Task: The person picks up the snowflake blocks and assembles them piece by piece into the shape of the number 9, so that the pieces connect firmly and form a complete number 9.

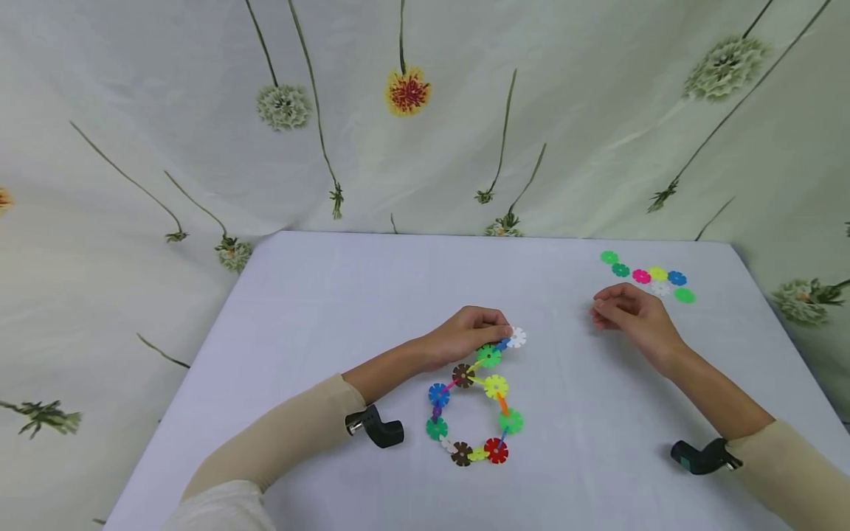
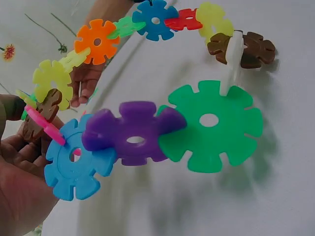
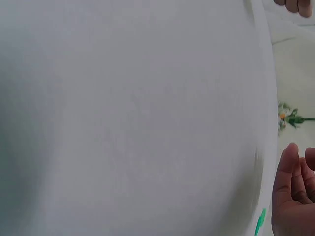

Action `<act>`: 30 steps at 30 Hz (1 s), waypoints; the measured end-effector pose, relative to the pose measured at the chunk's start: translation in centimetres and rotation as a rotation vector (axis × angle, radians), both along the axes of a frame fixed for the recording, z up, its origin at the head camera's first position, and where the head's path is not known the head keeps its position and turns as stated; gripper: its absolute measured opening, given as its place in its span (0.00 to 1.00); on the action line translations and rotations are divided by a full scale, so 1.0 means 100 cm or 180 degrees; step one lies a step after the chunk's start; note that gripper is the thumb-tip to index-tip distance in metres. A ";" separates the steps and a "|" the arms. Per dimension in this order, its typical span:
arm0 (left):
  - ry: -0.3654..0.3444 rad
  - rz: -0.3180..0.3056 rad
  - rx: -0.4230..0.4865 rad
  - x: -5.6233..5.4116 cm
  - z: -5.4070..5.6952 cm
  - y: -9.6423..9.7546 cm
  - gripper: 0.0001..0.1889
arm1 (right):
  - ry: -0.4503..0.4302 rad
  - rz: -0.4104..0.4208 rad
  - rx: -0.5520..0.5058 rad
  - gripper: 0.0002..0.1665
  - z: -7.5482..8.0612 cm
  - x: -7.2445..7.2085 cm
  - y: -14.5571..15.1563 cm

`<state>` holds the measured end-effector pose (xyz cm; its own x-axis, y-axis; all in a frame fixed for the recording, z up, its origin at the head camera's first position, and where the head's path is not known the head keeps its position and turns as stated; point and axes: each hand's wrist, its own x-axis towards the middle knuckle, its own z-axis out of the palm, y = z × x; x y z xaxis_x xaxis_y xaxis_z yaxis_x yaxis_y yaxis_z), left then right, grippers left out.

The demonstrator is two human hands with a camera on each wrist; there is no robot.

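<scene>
My left hand (image 1: 465, 337) pinches the upper end of a chain of interlocking flower discs, near a blue disc (image 1: 502, 344) and a white disc (image 1: 517, 337). Below it the chain forms a closed ring of many colours, with a red disc (image 1: 496, 450) at the near side. In the left wrist view a purple disc (image 2: 135, 135) slots into a large green disc (image 2: 211, 127). My right hand (image 1: 634, 318), its fingers loosely bent, hovers above the table to the right with nothing visible in it. The right wrist view shows that hand (image 3: 295, 194) only at the edge.
Several loose flower discs lie at the table's far right, among them a pink disc (image 1: 641, 276), a blue disc (image 1: 677, 278) and a green disc (image 1: 685, 296). A white cloth covers the table (image 1: 345, 287). Behind it hangs a flower-printed curtain (image 1: 451, 147).
</scene>
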<state>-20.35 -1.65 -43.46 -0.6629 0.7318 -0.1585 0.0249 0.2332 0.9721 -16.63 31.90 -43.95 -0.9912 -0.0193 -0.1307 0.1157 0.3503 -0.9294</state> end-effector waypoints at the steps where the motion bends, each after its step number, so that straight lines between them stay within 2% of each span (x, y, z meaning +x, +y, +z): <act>1: -0.0013 -0.0019 0.0001 0.000 0.001 -0.001 0.11 | 0.0021 -0.0052 0.0178 0.25 -0.001 -0.004 0.005; 6: -0.0030 -0.0043 -0.0026 -0.002 0.001 -0.005 0.12 | 0.0227 -0.0241 0.1188 0.24 -0.006 -0.028 0.026; 11: -0.0050 -0.0096 -0.0055 -0.003 0.000 -0.007 0.12 | 0.0443 -0.0339 0.1801 0.23 -0.010 -0.051 0.038; 17: -0.0061 -0.0130 -0.0018 0.000 0.001 -0.008 0.11 | 0.0347 -0.0581 0.1988 0.29 -0.009 -0.072 0.043; 22: -0.0062 -0.0132 -0.0038 0.000 0.000 -0.009 0.11 | 0.0227 -0.0571 0.2137 0.28 -0.008 -0.079 0.046; 30: -0.0032 -0.0032 -0.0044 -0.001 0.000 -0.012 0.11 | 0.0291 -0.0610 0.1933 0.23 -0.007 -0.082 0.043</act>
